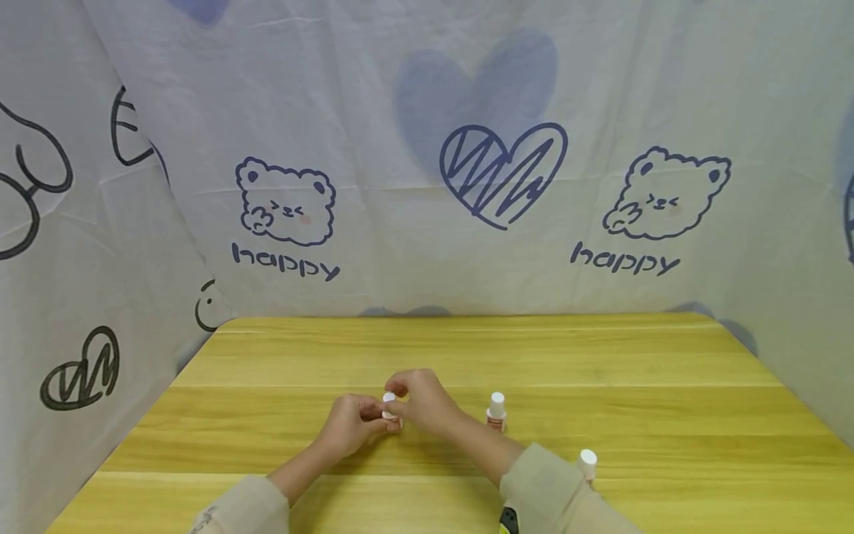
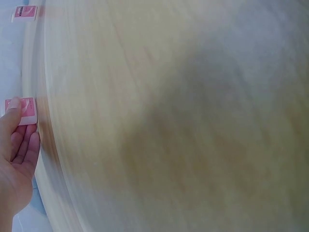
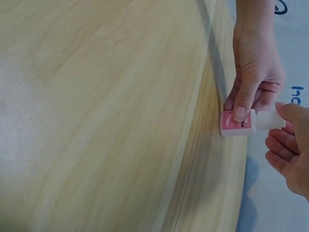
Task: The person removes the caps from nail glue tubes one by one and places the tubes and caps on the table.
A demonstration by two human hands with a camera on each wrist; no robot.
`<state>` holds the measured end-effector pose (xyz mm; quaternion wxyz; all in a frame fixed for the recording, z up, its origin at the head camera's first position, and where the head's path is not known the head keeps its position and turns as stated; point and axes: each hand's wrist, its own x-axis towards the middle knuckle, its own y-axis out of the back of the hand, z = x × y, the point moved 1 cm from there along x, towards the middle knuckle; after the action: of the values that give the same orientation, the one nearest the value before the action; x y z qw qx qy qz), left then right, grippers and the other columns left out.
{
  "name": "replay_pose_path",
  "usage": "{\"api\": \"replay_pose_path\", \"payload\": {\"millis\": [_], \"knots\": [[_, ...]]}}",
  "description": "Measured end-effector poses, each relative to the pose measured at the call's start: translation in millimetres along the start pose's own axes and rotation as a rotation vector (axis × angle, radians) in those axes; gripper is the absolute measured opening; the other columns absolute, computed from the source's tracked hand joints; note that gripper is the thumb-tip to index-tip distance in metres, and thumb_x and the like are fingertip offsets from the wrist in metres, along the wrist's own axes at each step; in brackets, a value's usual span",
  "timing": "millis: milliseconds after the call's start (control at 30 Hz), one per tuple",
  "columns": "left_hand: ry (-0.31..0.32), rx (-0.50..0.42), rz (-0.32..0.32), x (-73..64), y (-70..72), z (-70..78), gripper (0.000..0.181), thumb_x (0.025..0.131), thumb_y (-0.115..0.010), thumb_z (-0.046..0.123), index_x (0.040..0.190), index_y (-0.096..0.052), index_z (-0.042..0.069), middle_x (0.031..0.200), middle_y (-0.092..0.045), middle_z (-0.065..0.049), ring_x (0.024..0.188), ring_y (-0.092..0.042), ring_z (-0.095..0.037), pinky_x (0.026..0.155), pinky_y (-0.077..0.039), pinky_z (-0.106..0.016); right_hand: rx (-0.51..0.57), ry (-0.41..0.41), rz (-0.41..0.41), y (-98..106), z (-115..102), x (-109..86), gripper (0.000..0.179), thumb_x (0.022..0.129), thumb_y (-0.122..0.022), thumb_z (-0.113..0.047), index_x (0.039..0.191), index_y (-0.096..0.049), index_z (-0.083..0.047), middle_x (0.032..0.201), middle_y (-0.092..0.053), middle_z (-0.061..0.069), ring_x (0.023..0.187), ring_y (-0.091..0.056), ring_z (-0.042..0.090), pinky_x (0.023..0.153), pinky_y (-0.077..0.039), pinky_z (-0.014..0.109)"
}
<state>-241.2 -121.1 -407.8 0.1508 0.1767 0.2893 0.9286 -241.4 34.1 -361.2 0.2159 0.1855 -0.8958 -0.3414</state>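
Note:
Both hands meet at one small white bottle (image 3: 236, 126) with a pink label, left of the table's middle. My left hand (image 1: 350, 426) grips the bottle's body, its thumb flat over the label in the right wrist view. From the other side, my right hand (image 1: 427, 400) pinches the white cap (image 3: 269, 120) between thumb and fingers. The cap sits on the bottle's neck. In the head view, fingers hide most of the bottle and only a bit of white shows. The left wrist view has the left hand (image 2: 21, 154) and the bottle at its left edge.
A second capped white bottle (image 1: 497, 412) with a reddish label stands upright just right of the right forearm. Nearer the front right, a third white-capped bottle (image 1: 587, 466) is partly hidden by the right sleeve (image 1: 554, 486). A printed cloth (image 1: 400, 245) hangs behind the wooden table (image 1: 667, 415).

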Motion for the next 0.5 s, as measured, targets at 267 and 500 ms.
{"api": "replay_pose_path", "payload": {"millis": [267,500], "knots": [[0.019,-0.020,-0.003,0.5,-0.1,-0.3,0.020,0.076,-0.074,0.017,0.085,-0.073,0.000,0.078,-0.072,-0.012,0.065,-0.064,-0.005,0.058,-0.051,-0.013,0.004,0.008,0.051,-0.1,0.7,0.8,0.004,0.080,-0.071,-0.004,0.080,-0.069,0.000,0.076,-0.070,0.008,0.072,-0.062,0.014,0.061,-0.048,0.016],[0.020,-0.021,-0.005,0.3,0.2,0.9,0.020,0.076,-0.074,0.017,0.086,-0.073,0.000,0.076,-0.072,-0.012,0.064,-0.064,-0.006,0.057,-0.051,-0.014,-0.010,0.023,0.040,-0.5,0.7,1.2,0.005,0.080,-0.070,-0.004,0.082,-0.070,0.001,0.077,-0.070,0.009,0.070,-0.063,0.014,0.059,-0.048,0.014]]}}
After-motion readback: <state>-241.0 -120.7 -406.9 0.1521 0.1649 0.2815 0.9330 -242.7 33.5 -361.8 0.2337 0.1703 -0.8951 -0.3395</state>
